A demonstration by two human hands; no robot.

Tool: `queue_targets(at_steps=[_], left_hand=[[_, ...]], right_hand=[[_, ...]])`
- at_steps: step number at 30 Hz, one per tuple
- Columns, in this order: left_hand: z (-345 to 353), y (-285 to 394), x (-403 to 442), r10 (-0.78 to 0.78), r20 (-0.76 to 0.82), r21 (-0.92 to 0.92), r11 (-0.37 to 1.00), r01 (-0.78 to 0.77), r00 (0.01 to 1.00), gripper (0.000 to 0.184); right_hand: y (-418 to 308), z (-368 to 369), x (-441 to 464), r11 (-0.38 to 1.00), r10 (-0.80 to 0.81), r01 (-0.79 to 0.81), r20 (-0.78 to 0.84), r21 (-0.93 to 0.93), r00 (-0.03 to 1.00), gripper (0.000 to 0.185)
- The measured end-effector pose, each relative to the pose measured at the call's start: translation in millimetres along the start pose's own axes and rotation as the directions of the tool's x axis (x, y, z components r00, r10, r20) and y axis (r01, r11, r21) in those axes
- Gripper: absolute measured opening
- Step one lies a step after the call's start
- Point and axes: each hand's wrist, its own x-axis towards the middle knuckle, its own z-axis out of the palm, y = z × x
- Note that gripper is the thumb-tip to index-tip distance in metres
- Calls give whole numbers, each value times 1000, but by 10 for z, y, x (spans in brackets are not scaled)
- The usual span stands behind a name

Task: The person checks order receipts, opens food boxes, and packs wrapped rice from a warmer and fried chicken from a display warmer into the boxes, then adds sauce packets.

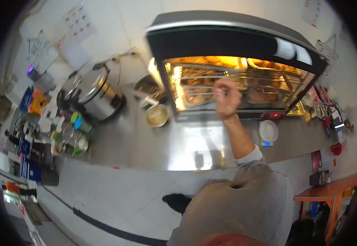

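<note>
One right hand (228,100) is before the lit food warmer (211,43), upper centre; fingers (226,83) curled, grip unclear from blur.

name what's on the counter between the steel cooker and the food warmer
In the head view, beside the food warmer: a dark round container, a bowl of something yellowish, a blurred pale object; then bare counter toward the cooker.

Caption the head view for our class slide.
A hand in front of a lit food warmer on a steel counter.
</note>
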Motion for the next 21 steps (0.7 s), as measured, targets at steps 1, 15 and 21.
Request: queue_targets(at_steps=[1, 15, 21], left_hand=[[-350, 52, 183, 3, -52, -67, 998, -6, 999, 32], [-3576, 4512, 2612, 597, 158, -259, 794, -551, 786, 46], [-5000, 6348, 3341, 791, -78, -32, 606, -795, 607, 44]], right_hand=[[-165, 452, -149, 998, 61, -61, 140, -5, 988, 17], [-668, 4897, -1403, 861, 400, -400, 904, -314, 152, 47], [-527, 6809, -1606, 824, 445, -427, 892, -373, 78, 43]])
